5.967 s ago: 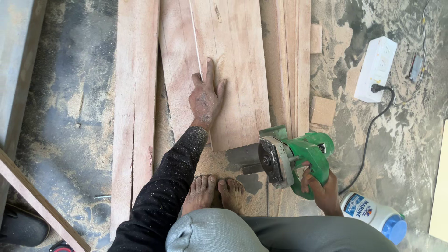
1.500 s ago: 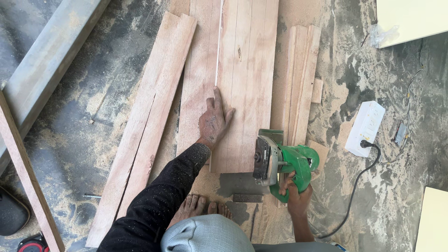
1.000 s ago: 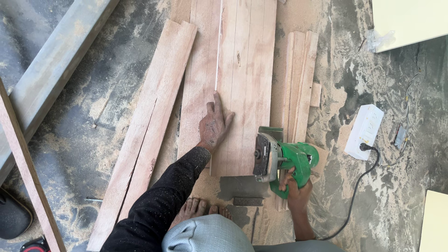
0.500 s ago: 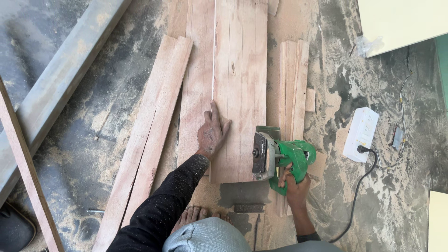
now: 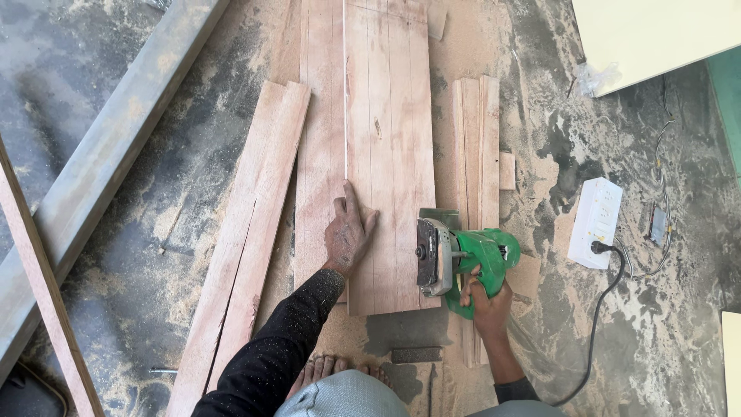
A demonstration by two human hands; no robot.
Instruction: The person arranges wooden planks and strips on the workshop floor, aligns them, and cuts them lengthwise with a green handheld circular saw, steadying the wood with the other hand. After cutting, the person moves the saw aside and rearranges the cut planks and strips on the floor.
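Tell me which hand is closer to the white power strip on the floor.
The right hand. It grips the green circular saw, just left of the white power strip. The left hand presses flat on the wide board, farther left, beyond the saw.

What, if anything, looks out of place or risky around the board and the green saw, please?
Sawdust lies thick over the floor. The left hand presses flat on the wide board, close beside the green saw that the right hand grips. Bare toes sit just below the board's end.

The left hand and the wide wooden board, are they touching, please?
Touching: the head view shows the left hand pressed flat, fingers spread, on the wide wooden board, no gap visible.
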